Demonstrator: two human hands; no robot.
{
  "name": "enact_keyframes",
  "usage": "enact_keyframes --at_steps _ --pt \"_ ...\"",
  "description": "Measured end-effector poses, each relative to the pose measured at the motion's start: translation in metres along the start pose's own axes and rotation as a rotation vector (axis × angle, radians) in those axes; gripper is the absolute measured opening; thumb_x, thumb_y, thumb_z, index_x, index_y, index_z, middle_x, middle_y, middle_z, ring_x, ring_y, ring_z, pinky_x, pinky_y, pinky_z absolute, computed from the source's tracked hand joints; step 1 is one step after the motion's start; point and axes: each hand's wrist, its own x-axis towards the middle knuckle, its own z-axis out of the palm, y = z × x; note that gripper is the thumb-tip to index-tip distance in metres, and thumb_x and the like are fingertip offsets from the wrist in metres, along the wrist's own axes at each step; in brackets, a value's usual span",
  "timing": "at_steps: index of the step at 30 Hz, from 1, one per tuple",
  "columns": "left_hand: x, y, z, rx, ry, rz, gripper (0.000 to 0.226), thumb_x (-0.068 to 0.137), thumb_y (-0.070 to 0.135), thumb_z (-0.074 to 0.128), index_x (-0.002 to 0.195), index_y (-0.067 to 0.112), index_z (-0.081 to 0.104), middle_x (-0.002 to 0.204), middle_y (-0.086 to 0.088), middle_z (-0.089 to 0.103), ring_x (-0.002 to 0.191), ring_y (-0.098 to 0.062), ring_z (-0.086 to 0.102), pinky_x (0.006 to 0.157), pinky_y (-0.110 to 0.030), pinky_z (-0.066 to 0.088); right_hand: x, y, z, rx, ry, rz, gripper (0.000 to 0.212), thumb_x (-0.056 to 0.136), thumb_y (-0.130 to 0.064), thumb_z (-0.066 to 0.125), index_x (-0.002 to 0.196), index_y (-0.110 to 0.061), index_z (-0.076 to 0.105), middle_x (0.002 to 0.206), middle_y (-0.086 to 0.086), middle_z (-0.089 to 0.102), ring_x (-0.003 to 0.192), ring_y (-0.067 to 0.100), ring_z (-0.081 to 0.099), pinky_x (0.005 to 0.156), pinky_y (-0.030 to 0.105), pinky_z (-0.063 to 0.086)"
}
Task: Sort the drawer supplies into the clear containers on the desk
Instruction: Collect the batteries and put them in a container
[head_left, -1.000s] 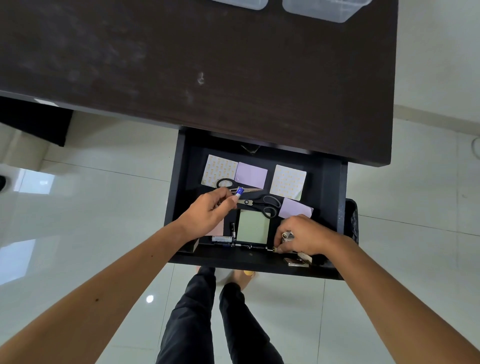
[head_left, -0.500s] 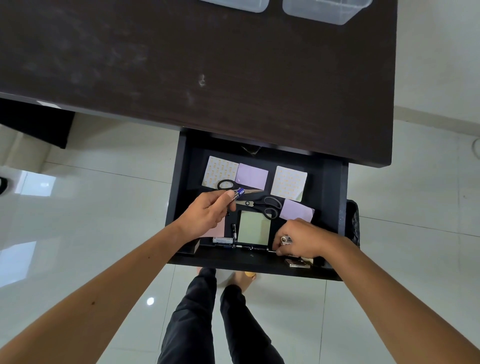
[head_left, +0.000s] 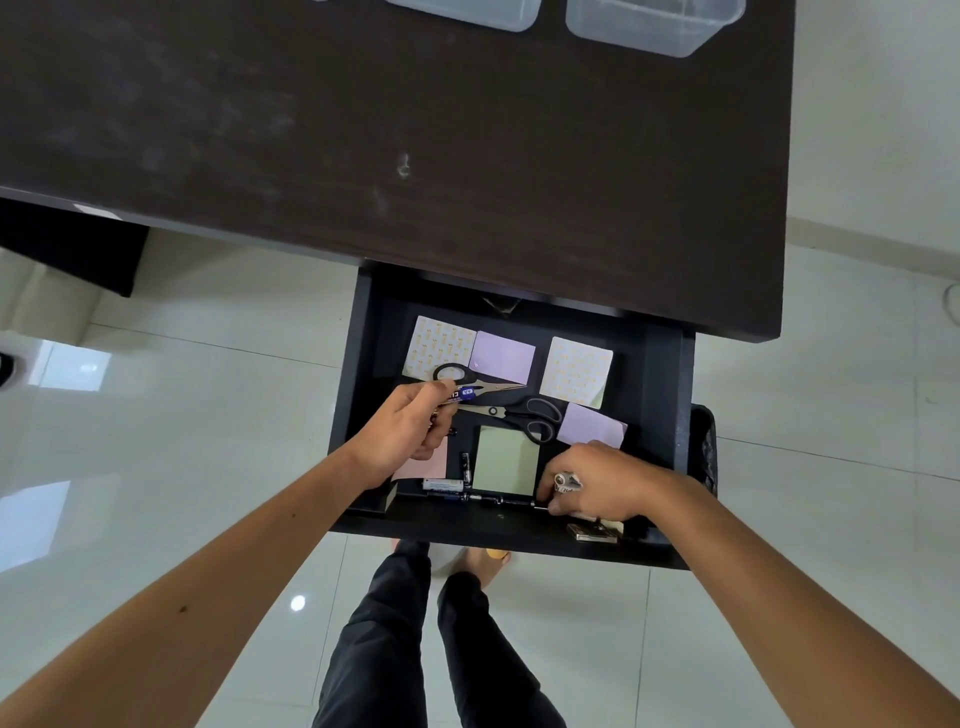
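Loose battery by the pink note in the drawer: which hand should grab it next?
Probably left. The left hand hovers just above that battery, though it already pinches a blue battery. The right hand grips another battery farther right.

A glossy white tiled floor (head_left: 156, 415) fills the lower frame; a black mesh bin (head_left: 705, 447) sits at right.

**Bare forearms, dark trousers, bare feet**

Both forearms enter from the lower corners of the frame with no sleeves showing; neither the left hand (head_left: 410, 431) nor the right hand (head_left: 605, 486) wears a watch or band; black trousers (head_left: 415, 649) fill the lower centre; a bare foot (head_left: 485, 564) shows above them.
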Motion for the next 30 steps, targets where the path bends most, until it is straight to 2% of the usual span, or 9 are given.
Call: enact_keyframes --at_steps 3,6,9,11,16,19,24,28,30 --pt "0.000 0.001 0.000 -0.005 0.025 0.029 0.054 0.113 0.032 0.039 0.074 0.008 0.068 0.055 -0.006 0.036 0.051 -0.018 0.025 0.052 -0.031 0.024 -0.006 -0.006 -0.002 0.165 0.075 -0.055 0.015 0.096 -0.032 0.077 0.109 -0.039 0.078 0.109 -0.018 0.074 0.096 0.002 0.070 0.090 0.029 0.058" --pt "0.000 0.000 -0.001 -0.061 0.016 0.043 0.044 0.112 0.024 0.042 0.099 0.012 0.082 0.057 -0.011 0.031 0.055 -0.026 0.017 0.052 -0.034 0.020 -0.010 -0.015 -0.007 0.357 0.092 -0.085 0.013 0.101 -0.030 0.072 0.112 -0.035 0.078 0.102 -0.012 0.076 0.067 0.010 0.072 0.068 0.028 0.061" --pt "0.000 0.000 -0.002 -0.160 0.004 0.037 0.037 0.110 0.021 0.046 0.098 0.008 0.079 0.058 -0.012 0.036 0.052 -0.021 0.024 0.051 -0.032 0.023 -0.009 -0.025 -0.008 0.636 0.050 -0.108 0.016 0.103 -0.021 0.068 0.116 -0.019 0.077 0.101 0.009 0.077 0.088 0.031 0.080 0.072 0.043 0.068" --pt "-0.001 0.001 -0.003 -0.212 -0.001 0.018 0.031 0.107 0.019 0.046 0.096 0.005 0.071 0.059 -0.010 0.044 0.050 -0.018 0.030 0.049 -0.028 0.027 -0.006 -0.029 -0.008 0.802 -0.003 -0.113 0.019 0.104 -0.017 0.067 0.119 -0.009 0.075 0.098 0.015 0.076 0.096 0.035 0.079 0.070 0.044 0.067" --pt "-0.005 0.003 -0.003 -0.259 -0.021 -0.037 0.038 0.104 0.039 0.042 0.082 0.011 0.055 0.064 -0.007 0.049 0.052 -0.018 0.035 0.048 -0.027 0.028 0.002 -0.036 -0.007 0.956 -0.073 -0.112 0.016 0.103 -0.014 0.067 0.112 -0.002 0.073 0.087 0.004 0.076 0.081 0.027 0.076 0.056 0.034 0.063" --pt "-0.009 0.005 -0.002 -0.213 0.038 -0.023 0.051 0.110 0.049 0.040 0.078 0.011 0.053 0.066 -0.006 0.050 0.051 -0.016 0.041 0.047 -0.026 0.032 0.009 -0.041 -0.006 0.953 -0.015 -0.110 0.007 0.093 -0.011 0.079 0.098 -0.008 0.075 0.084 0.007 0.073 0.071 0.021 0.072 0.047 0.027 0.054" --pt "-0.016 0.007 -0.006 -0.209 0.105 0.013 0.041 0.109 0.040 0.049 0.093 0.006 0.065 0.065 -0.010 0.055 0.053 -0.020 0.051 0.045 -0.027 0.037 0.028 -0.053 -0.003 0.717 0.227 -0.106 0.015 0.080 -0.022 0.093 0.088 -0.024 0.081 0.083 0.000 0.075 0.065 0.012 0.067 0.044 0.024 0.043" --pt "-0.020 0.011 -0.014 -0.158 0.137 0.063 0.033 0.109 0.034 0.054 0.103 0.005 0.068 0.081 -0.013 0.067 0.062 -0.021 0.059 0.049 -0.028 0.043 0.040 -0.070 -0.001 0.548 0.377 -0.167 0.018 0.079 -0.025 0.094 0.095 -0.028 0.085 0.091 -0.014 0.075 0.072 -0.008 0.065 0.060 0.006 0.042" --pt "-0.020 0.013 -0.016 -0.134 0.149 0.065 0.029 0.107 0.032 0.057 0.105 0.006 0.070 0.089 -0.009 0.071 0.067 -0.023 0.061 0.051 -0.028 0.046 0.047 -0.078 0.003 0.428 0.461 -0.210 0.024 0.079 -0.025 0.094 0.100 -0.029 0.085 0.101 -0.012 0.076 0.091 0.000 0.068 0.077 0.015 0.048"
